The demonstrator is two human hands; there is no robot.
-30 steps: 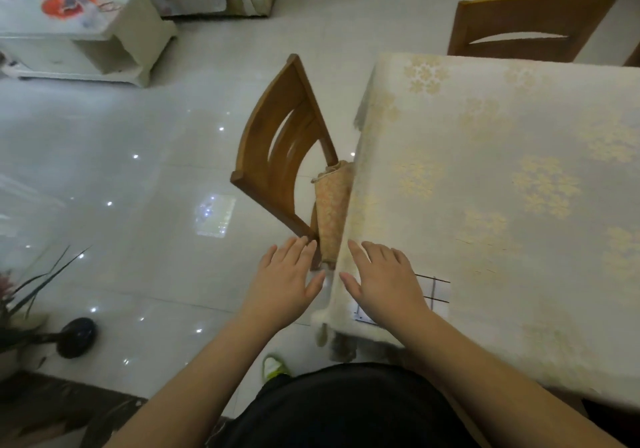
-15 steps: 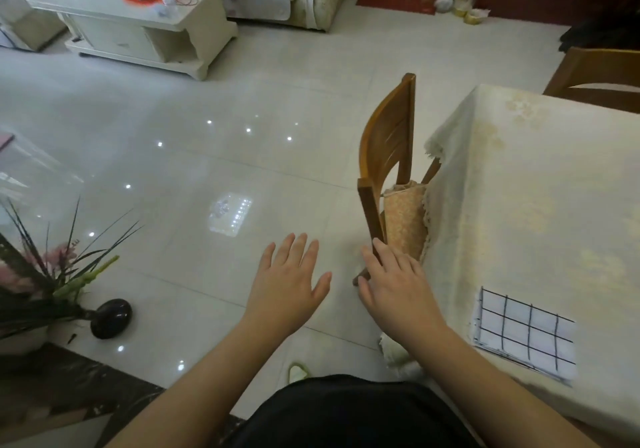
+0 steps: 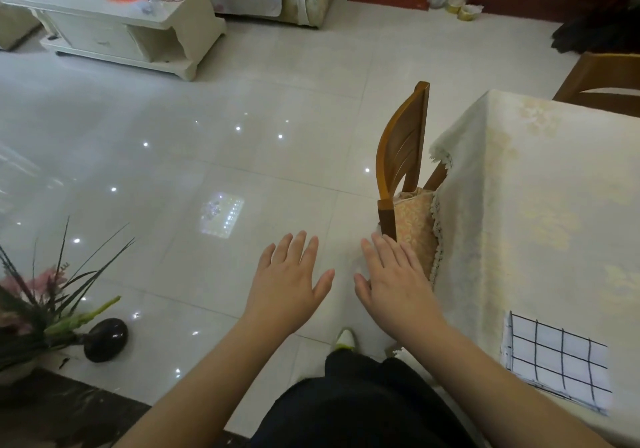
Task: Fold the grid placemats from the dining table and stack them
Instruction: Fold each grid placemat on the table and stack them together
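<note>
A folded white placemat with a black grid lies near the front corner of the dining table, which wears a pale yellow flowered cloth. My left hand hovers over the floor with straight, spread fingers and holds nothing. My right hand is also flat and empty, held in the air just left of the table's edge, in front of a wooden chair. Both hands are well to the left of the placemat.
A wooden chair with an orange cushion is pushed against the table's left side. A second chair stands at the far end. A plant with a dark vase stands at the lower left, a white coffee table far left.
My right hand has come off the folded placemat and off the table, now left of its edge. My view has swung left, so the placemat appears further right.
</note>
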